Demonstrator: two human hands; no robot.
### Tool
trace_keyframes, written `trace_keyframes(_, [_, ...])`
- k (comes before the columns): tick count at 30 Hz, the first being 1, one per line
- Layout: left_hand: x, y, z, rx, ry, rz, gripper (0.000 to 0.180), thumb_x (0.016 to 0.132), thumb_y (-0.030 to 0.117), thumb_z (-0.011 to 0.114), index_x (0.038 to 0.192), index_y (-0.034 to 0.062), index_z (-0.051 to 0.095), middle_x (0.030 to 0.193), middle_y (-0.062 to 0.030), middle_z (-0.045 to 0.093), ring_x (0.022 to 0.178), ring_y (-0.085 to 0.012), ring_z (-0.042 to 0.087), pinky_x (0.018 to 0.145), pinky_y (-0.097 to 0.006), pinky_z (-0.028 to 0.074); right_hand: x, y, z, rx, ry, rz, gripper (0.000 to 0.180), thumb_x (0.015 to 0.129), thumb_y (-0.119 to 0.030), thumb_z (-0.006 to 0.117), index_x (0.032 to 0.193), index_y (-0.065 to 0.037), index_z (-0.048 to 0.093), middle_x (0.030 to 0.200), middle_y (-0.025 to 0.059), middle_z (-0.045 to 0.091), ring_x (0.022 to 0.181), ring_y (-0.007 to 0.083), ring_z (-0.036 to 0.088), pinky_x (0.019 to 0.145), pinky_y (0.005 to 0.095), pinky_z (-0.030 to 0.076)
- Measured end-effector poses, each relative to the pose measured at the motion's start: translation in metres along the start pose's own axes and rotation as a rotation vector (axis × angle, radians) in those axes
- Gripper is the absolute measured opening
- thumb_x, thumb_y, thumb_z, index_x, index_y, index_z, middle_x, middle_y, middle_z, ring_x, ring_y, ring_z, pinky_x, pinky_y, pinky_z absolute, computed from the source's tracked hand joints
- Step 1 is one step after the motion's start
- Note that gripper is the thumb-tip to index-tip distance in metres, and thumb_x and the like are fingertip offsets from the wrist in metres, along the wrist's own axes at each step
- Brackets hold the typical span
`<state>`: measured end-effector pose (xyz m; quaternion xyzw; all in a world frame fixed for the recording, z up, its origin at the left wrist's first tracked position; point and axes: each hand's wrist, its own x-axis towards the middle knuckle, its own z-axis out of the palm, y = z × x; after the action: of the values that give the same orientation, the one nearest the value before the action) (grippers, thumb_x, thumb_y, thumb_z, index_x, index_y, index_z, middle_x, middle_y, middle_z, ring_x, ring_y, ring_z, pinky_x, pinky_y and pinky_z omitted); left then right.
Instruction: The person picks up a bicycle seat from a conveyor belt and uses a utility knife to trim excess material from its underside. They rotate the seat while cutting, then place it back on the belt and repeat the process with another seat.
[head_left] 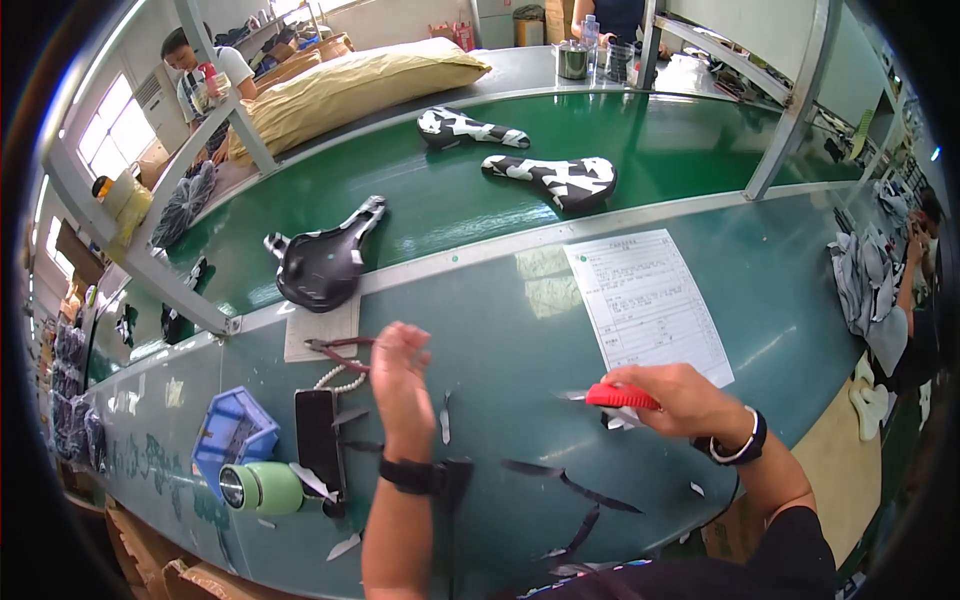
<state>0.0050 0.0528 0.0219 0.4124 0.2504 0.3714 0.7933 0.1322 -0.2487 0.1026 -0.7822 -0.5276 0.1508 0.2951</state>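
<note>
Gripped in the right hand (690, 400) is a red-handled cutter (620, 397), being held closed-fisted just right of the black trimmings (570, 485) on the green workbench (780, 290). Open and blurred, the left hand (398, 375) is being held empty, left of the cutter. Trimming is judged partly done: offcuts are lying below the cutter, while black saddles (320, 262) are waiting on the belt beyond.

Bicycle saddles on the belt, upper half of frame: three, one black (325, 262), two black-and-white patterned (465, 127) (558, 179). Printed sheet (648, 305), centre right: one. Blue bin (233, 428), green flask (265, 488), lower left: one each.
</note>
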Motion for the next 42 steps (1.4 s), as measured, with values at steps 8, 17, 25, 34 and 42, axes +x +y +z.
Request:
trace_keyframes(8, [-0.009, -0.033, 0.010, 0.273, -0.020, 0.037, 0.020, 0.098, 0.021, 0.058, 0.098, 0.0015, 0.058, 0.084, -0.0038, 0.061, 0.078, -0.0109, 0.058, 0.070, -0.024, 0.046, 0.194, 0.102, -0.061, -0.294, 0.423, 0.084, 0.031, 0.083, -0.025, 0.069, 0.107, -0.009, 0.057, 0.077, 0.0173, 0.064, 0.076, 0.0380, 0.064, 0.068, 0.0462, 0.048])
trace_keyframes(17, [-0.021, -0.023, 0.007, 0.329, -0.029, 0.012, 0.014, 0.096, 0.014, 0.061, 0.096, 0.0000, 0.059, 0.083, -0.0053, 0.062, 0.075, -0.0107, 0.058, 0.068, -0.023, 0.047, 0.436, 0.201, -0.047, -0.550, 0.399, 0.327, 0.033, 0.082, -0.023, 0.069, 0.110, -0.014, 0.054, 0.099, 0.0160, 0.066, 0.100, 0.0388, 0.064, 0.083, 0.0485, 0.051])
trace_keyframes(25, [-0.024, -0.028, -0.002, 0.310, -0.083, -0.053, 0.013, 0.095, 0.011, 0.063, 0.094, -0.0014, 0.062, 0.087, -0.0052, 0.063, 0.078, -0.0097, 0.059, 0.069, -0.022, 0.047, 0.502, 0.198, -0.012, -0.682, 0.134, 0.393, 0.035, 0.087, -0.018, 0.065, 0.120, -0.012, 0.054, 0.116, 0.0185, 0.063, 0.111, 0.0381, 0.061, 0.092, 0.0463, 0.051])
trace_keyframes(34, [-0.016, -0.031, 0.005, 0.419, -0.041, 0.017, 0.019, 0.094, 0.019, 0.065, 0.090, 0.0003, 0.063, 0.074, 0.0003, 0.062, 0.069, -0.0044, 0.056, 0.062, -0.019, 0.045, 0.426, 0.154, -0.051, -0.632, 0.018, 0.250, 0.050, 0.064, -0.035, 0.073, 0.106, -0.009, 0.062, 0.101, 0.0204, 0.067, 0.101, 0.0383, 0.063, 0.087, 0.0434, 0.051])
trace_keyframes(42, [-0.010, -0.036, 0.008, 0.421, -0.092, 0.071, 0.019, 0.098, 0.019, 0.060, 0.091, 0.0014, 0.060, 0.076, -0.0023, 0.060, 0.069, -0.0081, 0.057, 0.062, -0.021, 0.045, 0.248, 0.078, -0.134, -0.361, -0.016, 0.325, 0.044, 0.068, -0.035, 0.070, 0.096, -0.003, 0.060, 0.079, 0.0125, 0.063, 0.073, 0.0251, 0.061, 0.063, 0.0365, 0.047])
